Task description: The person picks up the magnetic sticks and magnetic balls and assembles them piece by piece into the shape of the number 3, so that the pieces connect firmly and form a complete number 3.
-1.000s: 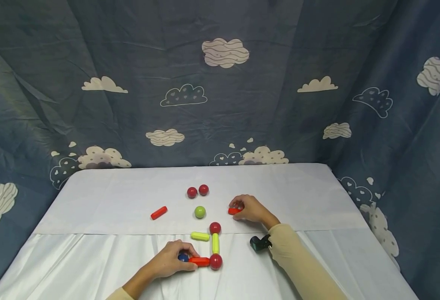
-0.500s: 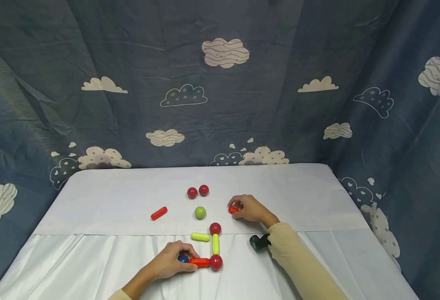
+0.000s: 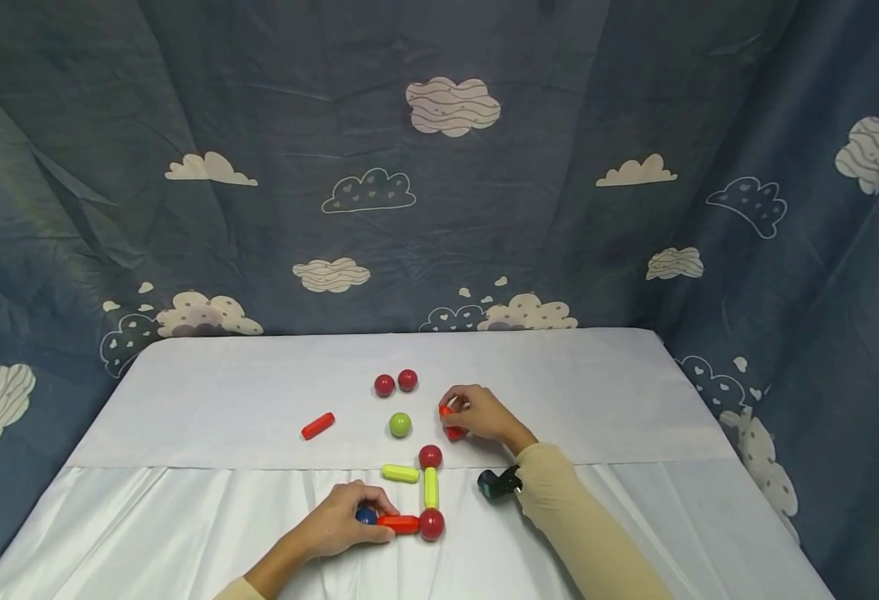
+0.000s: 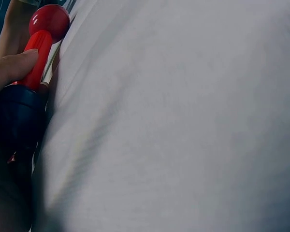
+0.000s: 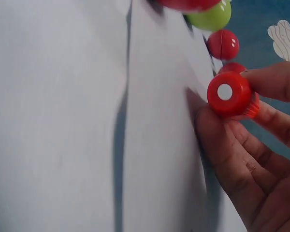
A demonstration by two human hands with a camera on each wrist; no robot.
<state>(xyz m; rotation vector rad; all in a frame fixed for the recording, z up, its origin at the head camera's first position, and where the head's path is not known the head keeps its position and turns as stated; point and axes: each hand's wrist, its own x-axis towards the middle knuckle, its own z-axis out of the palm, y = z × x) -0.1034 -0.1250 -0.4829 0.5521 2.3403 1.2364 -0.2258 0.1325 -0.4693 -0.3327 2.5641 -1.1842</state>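
My left hand [image 3: 342, 521] grips a red rod [image 3: 400, 524] near a blue ball [image 3: 367, 515] at the front of the table. The rod's far end meets a red ball [image 3: 432, 524]; from there a yellow-green rod [image 3: 431, 488] runs back to another red ball [image 3: 430, 457]. In the left wrist view the thumb presses along the rod [image 4: 36, 67], and the blue ball [image 4: 19, 116] sits at its near end. Farther back, my right hand [image 3: 480, 410] pinches a second red rod [image 3: 454, 432] between thumb and fingers. Its round end with a white disc [image 5: 224, 92] faces the right wrist camera.
A loose yellow-green rod [image 3: 400, 473] lies left of the joined pieces. Behind are a green ball [image 3: 400, 424] and two red balls, one at left [image 3: 384, 385] and one at right [image 3: 407, 380]. Another red rod [image 3: 317, 426] lies on the white cloth to the left.
My right hand has shifted left with the red rod, which has turned from lying sideways to pointing more front to back. The left hand has stayed in place.
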